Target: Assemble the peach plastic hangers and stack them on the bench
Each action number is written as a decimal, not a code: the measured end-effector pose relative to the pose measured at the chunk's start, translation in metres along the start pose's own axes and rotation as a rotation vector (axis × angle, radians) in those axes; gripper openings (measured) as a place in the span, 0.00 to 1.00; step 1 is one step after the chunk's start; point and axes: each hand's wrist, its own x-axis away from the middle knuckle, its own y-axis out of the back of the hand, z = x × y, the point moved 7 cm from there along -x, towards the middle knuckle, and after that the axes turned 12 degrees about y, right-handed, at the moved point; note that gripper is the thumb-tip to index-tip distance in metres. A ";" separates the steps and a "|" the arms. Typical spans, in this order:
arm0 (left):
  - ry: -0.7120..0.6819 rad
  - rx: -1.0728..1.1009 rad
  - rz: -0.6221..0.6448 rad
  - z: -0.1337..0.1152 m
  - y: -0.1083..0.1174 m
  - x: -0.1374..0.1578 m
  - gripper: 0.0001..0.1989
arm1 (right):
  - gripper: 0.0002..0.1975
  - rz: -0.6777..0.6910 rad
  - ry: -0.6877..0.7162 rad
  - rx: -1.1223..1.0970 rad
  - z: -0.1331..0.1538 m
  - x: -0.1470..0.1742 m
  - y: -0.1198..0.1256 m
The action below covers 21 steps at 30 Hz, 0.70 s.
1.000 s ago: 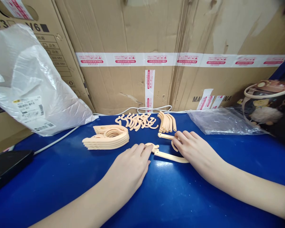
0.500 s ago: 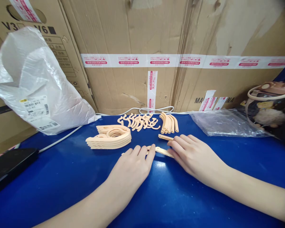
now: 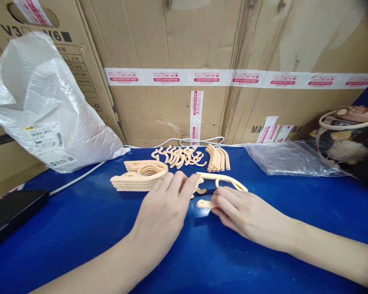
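Both hands are over the middle of a blue table [image 3: 248,261]. My left hand [image 3: 165,200] is closed with its fingers bent over a beige plastic hanger piece, mostly hidden; a small hook [image 3: 200,190] shows beside the fingertips. From those fingertips a long curved hanger arm [image 3: 223,177] runs right, behind my right hand. My right hand [image 3: 241,210] is closed on another beige hanger arm [image 3: 204,203], its holed end pointing left, apart from my left hand. A neat stack of folded hangers [image 3: 134,183] lies just left of and behind my left hand.
Behind the hands lie a pile of loose hooks [image 3: 179,157] and a bundle of curved hanger arms [image 3: 218,158]. A clear plastic bag [image 3: 288,159] is at right, a white parcel bag [image 3: 49,110] at left, near a black device [image 3: 15,216]. Cardboard boxes [image 3: 159,110] stand behind.
My left hand has moved slightly up and turned, partly covering the hanger stack. The right hand has shifted down; the piece in it now sits lower and apart, and the long arm shows above it.
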 end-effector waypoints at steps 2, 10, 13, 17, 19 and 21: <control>0.089 0.060 0.035 0.007 -0.002 -0.002 0.16 | 0.12 -0.028 0.037 -0.017 0.001 0.000 0.004; 0.197 0.295 0.261 0.011 -0.010 -0.001 0.16 | 0.13 -0.059 0.047 -0.020 -0.004 0.006 0.003; 0.196 0.405 0.329 0.008 -0.013 0.001 0.14 | 0.13 -0.026 0.035 0.015 -0.006 0.008 -0.001; 0.177 0.486 0.363 0.006 -0.015 0.001 0.14 | 0.13 -0.069 0.013 0.005 -0.008 0.008 0.004; 0.156 0.504 0.385 0.004 -0.017 0.002 0.13 | 0.14 -0.099 -0.008 -0.023 -0.010 0.008 0.008; 0.129 0.518 0.406 0.002 -0.017 0.003 0.13 | 0.16 -0.104 -0.026 -0.048 -0.011 0.008 0.009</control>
